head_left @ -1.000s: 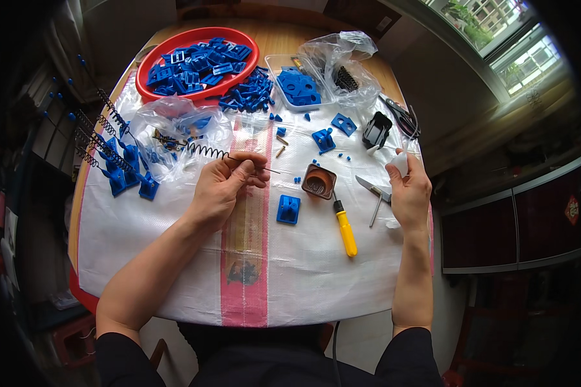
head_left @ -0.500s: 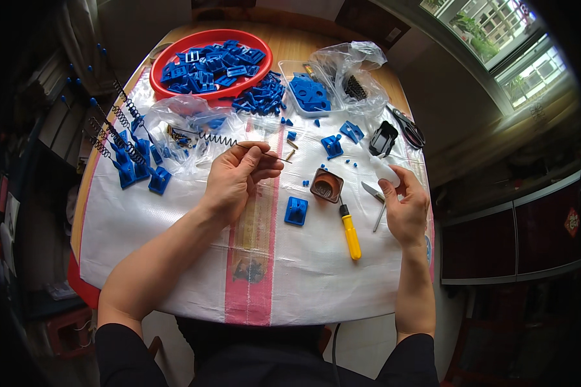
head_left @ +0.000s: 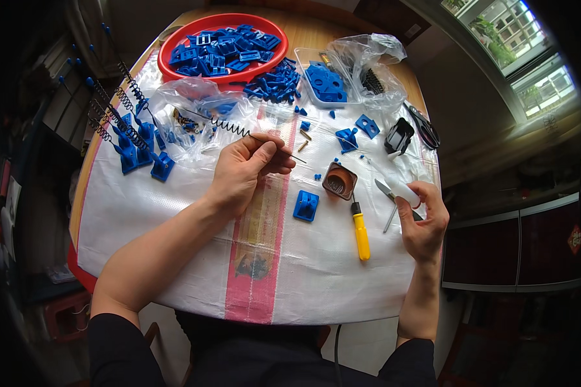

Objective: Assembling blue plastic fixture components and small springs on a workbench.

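Pinched in my left hand (head_left: 242,173) is a dark wire spring (head_left: 228,126). Its coils stretch to the upper left, and its straight end pokes out past my fingertips to the right. My right hand (head_left: 426,227) has thumb and forefinger spread around the end of a small white bottle (head_left: 403,192), which appears to rest on the sheet. Beside that hand lies a knife (head_left: 385,189) with a pale blade. A brown square container (head_left: 339,181) with small metal bits, a yellow-handled screwdriver (head_left: 361,237) and a blue plastic base (head_left: 306,206) lie between my hands.
A red basin (head_left: 166,64) of blue parts stands at the back left, near a clear tub (head_left: 301,76). Springs on blue bases (head_left: 128,157) rise at far left. Scissors (head_left: 426,129) and a black box-like part (head_left: 399,135) sit at the right edge.
My right hand has moved slightly down and right; its fingers have spread from their grip on the white bottle. My left hand still holds the spring. The view has shifted a little.
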### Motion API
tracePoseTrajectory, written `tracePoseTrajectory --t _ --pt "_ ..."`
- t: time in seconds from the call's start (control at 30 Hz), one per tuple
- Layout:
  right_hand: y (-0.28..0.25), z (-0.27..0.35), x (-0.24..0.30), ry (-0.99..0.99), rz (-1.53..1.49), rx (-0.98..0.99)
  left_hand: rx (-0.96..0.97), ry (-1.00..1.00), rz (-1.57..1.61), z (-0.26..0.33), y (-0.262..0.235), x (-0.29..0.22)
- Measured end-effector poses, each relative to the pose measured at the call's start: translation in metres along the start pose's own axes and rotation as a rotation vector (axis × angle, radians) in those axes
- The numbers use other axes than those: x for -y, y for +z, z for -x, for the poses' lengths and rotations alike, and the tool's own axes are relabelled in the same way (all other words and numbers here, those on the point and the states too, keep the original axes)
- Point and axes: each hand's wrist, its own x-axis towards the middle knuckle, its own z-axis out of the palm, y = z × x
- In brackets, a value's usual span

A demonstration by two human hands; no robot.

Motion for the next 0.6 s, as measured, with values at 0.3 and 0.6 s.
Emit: tracePoseTrajectory --t 0.3,0.6 --pt "-0.0046 0.0025 -0.0022 -0.046 -0.029 0.086 -0.002 0.009 0.003 0.0006 -0.0022 0.0009" --pt "-0.0071 0.001 0.0001 -0.103 -0.018 0.085 0.014 0.027 0.013 0.0 -0.0034 0.0007"
